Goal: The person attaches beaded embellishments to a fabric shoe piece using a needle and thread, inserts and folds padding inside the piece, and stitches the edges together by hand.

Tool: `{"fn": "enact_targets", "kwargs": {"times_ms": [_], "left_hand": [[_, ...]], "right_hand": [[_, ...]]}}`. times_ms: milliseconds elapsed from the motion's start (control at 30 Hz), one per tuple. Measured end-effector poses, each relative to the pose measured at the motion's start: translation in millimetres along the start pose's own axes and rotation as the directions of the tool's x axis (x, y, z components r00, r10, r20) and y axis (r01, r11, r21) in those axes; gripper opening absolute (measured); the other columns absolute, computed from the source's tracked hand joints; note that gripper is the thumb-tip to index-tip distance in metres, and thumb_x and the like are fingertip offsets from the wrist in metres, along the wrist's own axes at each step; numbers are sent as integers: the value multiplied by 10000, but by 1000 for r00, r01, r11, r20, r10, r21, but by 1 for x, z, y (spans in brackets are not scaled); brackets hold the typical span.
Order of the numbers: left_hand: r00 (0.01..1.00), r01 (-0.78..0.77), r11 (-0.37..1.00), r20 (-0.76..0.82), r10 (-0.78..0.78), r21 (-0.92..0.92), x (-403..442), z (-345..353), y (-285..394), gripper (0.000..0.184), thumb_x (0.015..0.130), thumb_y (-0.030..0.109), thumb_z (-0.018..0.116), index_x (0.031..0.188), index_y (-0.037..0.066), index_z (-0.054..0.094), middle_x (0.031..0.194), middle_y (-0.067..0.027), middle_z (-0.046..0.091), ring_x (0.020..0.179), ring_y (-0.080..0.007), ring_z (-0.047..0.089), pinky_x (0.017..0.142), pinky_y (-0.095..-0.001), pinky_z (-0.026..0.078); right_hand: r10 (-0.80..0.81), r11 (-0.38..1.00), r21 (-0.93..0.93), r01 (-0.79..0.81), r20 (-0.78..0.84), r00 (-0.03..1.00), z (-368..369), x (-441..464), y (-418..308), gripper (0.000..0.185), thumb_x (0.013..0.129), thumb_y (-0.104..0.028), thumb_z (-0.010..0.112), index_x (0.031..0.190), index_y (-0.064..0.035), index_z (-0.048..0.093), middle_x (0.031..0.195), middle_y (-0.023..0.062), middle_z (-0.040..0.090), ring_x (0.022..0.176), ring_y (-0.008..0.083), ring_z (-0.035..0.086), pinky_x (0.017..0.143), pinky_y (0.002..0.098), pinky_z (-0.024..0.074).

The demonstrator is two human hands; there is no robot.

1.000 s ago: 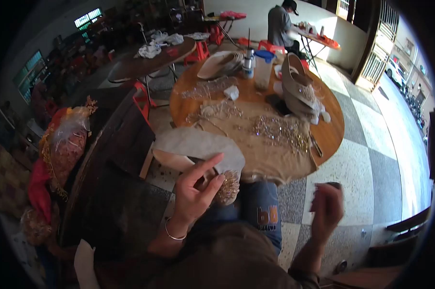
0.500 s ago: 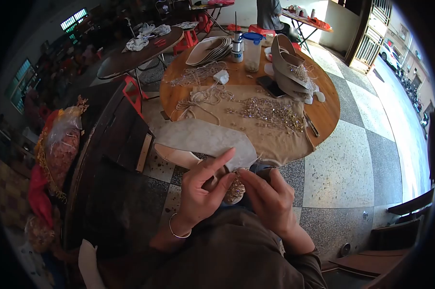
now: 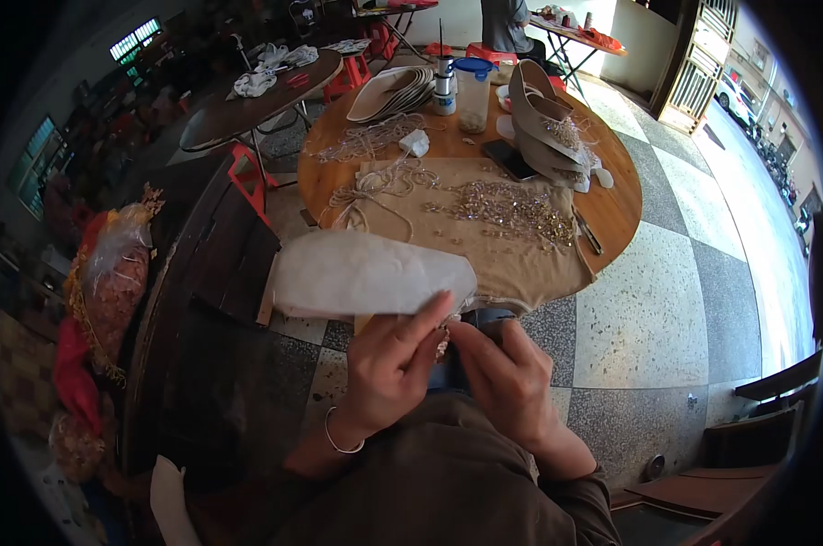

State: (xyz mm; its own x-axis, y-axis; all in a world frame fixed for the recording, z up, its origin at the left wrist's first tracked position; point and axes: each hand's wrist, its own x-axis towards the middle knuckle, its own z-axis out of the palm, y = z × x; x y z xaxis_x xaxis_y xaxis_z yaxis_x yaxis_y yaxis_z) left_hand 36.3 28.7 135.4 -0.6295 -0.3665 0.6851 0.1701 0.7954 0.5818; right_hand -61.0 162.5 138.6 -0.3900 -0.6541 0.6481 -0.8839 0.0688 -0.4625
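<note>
A pale, curved shoe-upper-like piece [image 3: 370, 275] extends left from my hands above my lap, its broad flat side facing up. My left hand [image 3: 391, 369] is closed on it near its beaded end, index finger laid along the edge. Against that beaded end, my right hand [image 3: 510, 369] has thumb and fingertips pinched together; what they pinch is too small to make out. Beyond my hands, loose shiny beads [image 3: 512, 209] lie on a tan cloth [image 3: 411, 214], with pale cords [image 3: 375, 187] at its left.
The round wooden table [image 3: 623, 218] also holds stacked pale pieces [image 3: 391, 94], a blue-lidded container [image 3: 473, 96], a phone [image 3: 510, 160], tweezers-like tool [image 3: 588, 232] and beaded uppers [image 3: 543, 136]. A person [image 3: 504, 27] sits beyond. Dark furniture [image 3: 193, 264] stands left.
My right hand came in from the right to meet the beaded end. The pale piece has since tilted, hiding its inner side and most of the beading. The view has dipped.
</note>
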Motion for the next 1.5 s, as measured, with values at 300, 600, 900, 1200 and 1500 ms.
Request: {"fn": "enact_targets", "kwargs": {"times_ms": [300,600,900,1200,1500], "left_hand": [[961,-275,946,34,273,171,-9,16,-13,520,723,-123,612,1204,72,640,1107,-132,667,1002,-286,649,895,-399,495],[956,-262,963,152,251,55,-17,20,-13,487,725,-137,579,1133,103,694,1086,-128,680,999,-286,654,897,-390,498],[800,-142,901,488,348,-410,11,-9,-9,547,647,-116,529,1082,151,727,1091,-106,680,1037,-269,639,966,-382,470],[795,-220,872,438,419,-436,11,-3,-26,439,665,-94,621,995,161,758,1096,-100,681,1034,-264,639,953,-367,461],[921,38,754,316,229,-656,5,2,-36,462,706,-155,586,1044,122,735,1081,-119,680,1038,-243,641,907,-344,494]], "right_hand": [[140,982,131,-136,-17,990,10,-5,1,278,764,46,648,1030,-32,618,753,107,503,604,293,569,522,378,466],[509,644,628,-437,74,858,13,-11,21,182,805,-46,698,942,-13,583,828,113,606,727,204,603,625,313,481],[-116,655,642,-399,607,786,-13,5,89,143,833,-72,669,967,-24,681,906,39,648,824,100,597,722,263,468],[98,112,616,-780,774,625,-5,4,61,103,842,-67,658,926,-7,660,919,-11,657,861,44,580,770,219,463],[526,-160,847,-507,507,683,14,2,86,46,863,-72,620,845,-49,656,886,7,656,720,65,580,703,195,456]]}}
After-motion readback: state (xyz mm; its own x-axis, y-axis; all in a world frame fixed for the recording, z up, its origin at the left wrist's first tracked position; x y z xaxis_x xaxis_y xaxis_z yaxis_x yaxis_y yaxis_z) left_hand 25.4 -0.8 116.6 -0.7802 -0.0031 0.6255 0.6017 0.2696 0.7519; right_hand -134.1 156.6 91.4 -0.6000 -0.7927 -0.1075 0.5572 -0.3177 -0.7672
